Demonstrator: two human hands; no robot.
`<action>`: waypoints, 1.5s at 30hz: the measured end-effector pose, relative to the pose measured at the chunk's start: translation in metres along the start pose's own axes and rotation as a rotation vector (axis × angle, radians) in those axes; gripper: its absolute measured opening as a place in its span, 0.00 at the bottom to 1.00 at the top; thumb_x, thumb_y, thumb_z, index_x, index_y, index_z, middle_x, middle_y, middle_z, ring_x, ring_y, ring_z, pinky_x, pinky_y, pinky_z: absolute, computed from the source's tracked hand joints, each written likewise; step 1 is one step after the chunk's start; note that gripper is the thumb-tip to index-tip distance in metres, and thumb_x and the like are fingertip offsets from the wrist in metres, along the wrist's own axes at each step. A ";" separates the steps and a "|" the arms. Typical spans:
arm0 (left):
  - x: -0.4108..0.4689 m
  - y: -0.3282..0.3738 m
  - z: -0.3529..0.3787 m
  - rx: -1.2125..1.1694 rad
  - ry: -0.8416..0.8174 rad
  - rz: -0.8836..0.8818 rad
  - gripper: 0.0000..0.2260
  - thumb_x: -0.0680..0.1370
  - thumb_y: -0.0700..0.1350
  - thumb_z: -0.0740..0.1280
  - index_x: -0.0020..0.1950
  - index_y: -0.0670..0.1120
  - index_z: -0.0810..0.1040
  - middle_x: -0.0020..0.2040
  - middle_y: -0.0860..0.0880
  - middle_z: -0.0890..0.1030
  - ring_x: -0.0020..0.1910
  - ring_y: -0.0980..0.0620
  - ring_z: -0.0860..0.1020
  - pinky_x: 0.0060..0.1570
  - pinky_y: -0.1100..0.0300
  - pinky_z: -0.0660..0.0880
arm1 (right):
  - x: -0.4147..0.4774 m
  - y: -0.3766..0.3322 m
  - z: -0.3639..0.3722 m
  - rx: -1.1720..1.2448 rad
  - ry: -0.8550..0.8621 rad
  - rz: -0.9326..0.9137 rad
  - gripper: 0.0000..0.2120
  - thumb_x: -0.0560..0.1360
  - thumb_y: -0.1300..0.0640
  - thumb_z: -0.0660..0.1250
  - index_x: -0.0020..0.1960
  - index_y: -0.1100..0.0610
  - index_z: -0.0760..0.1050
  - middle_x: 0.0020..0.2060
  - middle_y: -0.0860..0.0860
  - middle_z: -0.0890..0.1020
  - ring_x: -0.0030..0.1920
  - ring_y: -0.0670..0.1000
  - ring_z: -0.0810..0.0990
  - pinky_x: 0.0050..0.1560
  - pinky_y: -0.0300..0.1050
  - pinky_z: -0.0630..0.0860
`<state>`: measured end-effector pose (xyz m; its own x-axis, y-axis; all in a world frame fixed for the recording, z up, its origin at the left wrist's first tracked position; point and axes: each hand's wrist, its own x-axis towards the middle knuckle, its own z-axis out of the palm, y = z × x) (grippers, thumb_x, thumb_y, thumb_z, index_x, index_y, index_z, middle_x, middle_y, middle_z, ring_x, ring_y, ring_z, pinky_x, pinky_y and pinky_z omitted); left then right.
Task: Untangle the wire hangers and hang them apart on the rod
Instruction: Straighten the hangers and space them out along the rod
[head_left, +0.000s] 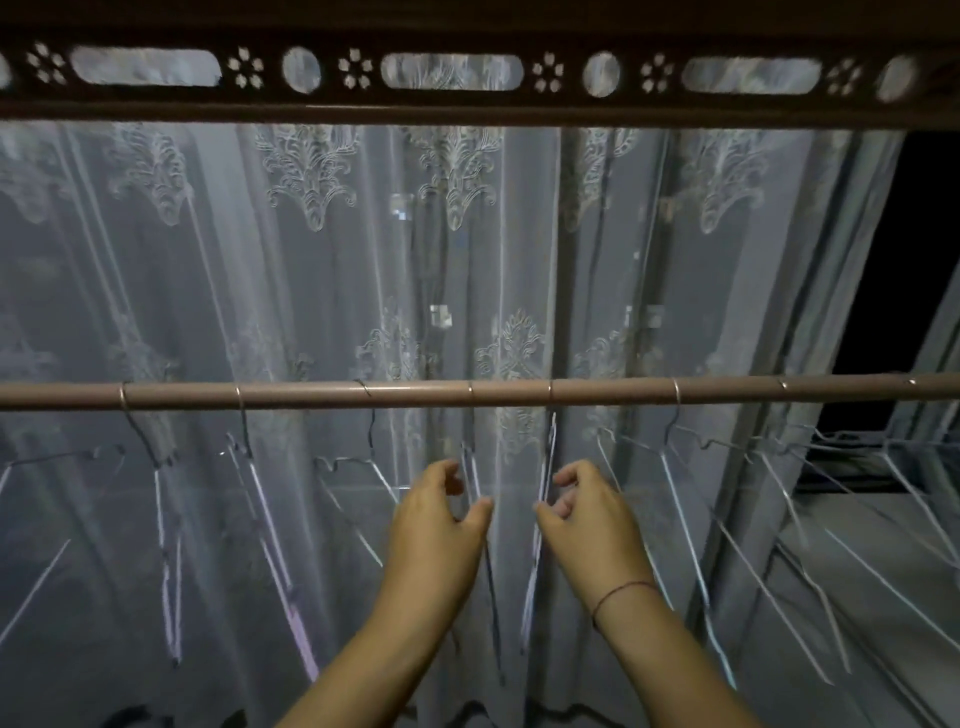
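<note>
A brownish rod (311, 395) runs level across the view. Several thin wire hangers hang from it by their hooks, spaced apart along its length. My left hand (441, 514) is just below the rod beside one middle hanger (470, 467), fingers curled and apart, the wire passing between thumb and fingers without a clear grip. My right hand (587, 512) is open beside the neighbouring hanger (548, 457), fingertips close to its wire. A thin red thread circles my right wrist. Hangers at the right (675, 441) overlap one another in the view.
A sheer embroidered white curtain (322, 260) hangs right behind the rod. Above runs a dark wooden beam with cut-out patterns (467, 73). A dark window opening (924, 234) shows at the far right, with a pale surface below it.
</note>
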<state>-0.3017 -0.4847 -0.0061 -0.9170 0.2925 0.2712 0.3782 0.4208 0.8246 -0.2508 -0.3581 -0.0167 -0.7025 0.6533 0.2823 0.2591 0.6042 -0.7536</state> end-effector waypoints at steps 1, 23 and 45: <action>-0.001 0.001 0.006 -0.015 0.007 -0.041 0.20 0.74 0.49 0.67 0.66 0.49 0.70 0.51 0.54 0.79 0.47 0.52 0.80 0.51 0.54 0.78 | 0.002 0.003 -0.002 0.011 -0.033 -0.001 0.10 0.73 0.56 0.66 0.52 0.52 0.70 0.32 0.47 0.76 0.36 0.47 0.76 0.39 0.41 0.74; -0.017 0.010 0.029 -0.070 0.060 -0.157 0.20 0.75 0.44 0.67 0.66 0.45 0.70 0.45 0.50 0.79 0.42 0.53 0.78 0.38 0.64 0.72 | -0.002 0.027 -0.041 0.061 -0.104 -0.018 0.05 0.74 0.60 0.61 0.44 0.57 0.76 0.28 0.49 0.73 0.31 0.46 0.72 0.29 0.35 0.68; -0.053 0.113 0.157 -0.127 -0.045 -0.081 0.21 0.74 0.47 0.67 0.66 0.47 0.67 0.59 0.47 0.67 0.53 0.48 0.75 0.59 0.51 0.74 | 0.026 0.115 -0.150 -0.123 -0.018 0.077 0.05 0.72 0.51 0.67 0.44 0.51 0.73 0.32 0.45 0.73 0.38 0.49 0.76 0.38 0.41 0.71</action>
<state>-0.1898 -0.3178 -0.0050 -0.9362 0.3016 0.1805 0.2811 0.3339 0.8997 -0.1401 -0.2030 -0.0069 -0.6890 0.6920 0.2153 0.3908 0.6049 -0.6938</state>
